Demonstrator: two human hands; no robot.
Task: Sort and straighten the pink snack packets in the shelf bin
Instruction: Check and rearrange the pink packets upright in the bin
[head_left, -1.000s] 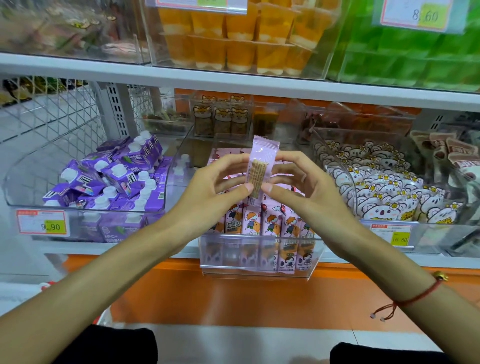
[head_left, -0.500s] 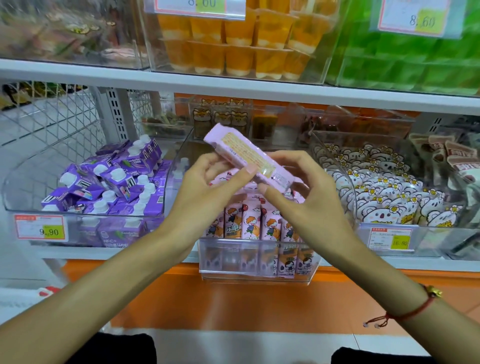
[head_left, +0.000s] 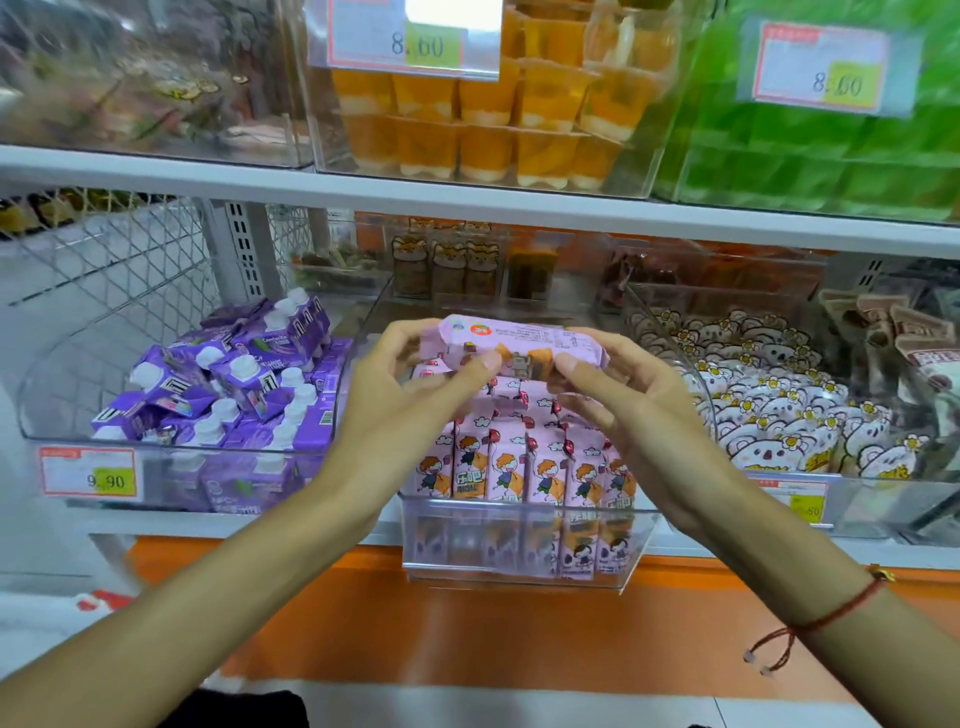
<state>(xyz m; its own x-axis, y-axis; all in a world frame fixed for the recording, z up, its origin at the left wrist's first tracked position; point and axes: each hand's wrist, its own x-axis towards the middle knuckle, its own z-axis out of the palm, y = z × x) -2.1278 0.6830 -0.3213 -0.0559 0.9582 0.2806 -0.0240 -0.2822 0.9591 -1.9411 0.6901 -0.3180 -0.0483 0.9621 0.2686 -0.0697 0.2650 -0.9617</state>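
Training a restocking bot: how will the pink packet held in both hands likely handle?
The pink packet spans flat between left hand and right hand without sagging, so probably fairly stiff. Fingertip pinches carry it, so likely light. Its glossy wrapper may be slippery.

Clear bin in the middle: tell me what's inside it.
The clear bin holds upright pink snack packets in rows. Both the left hand and the right hand hold one pink packet sideways above them, hiding the rear rows.
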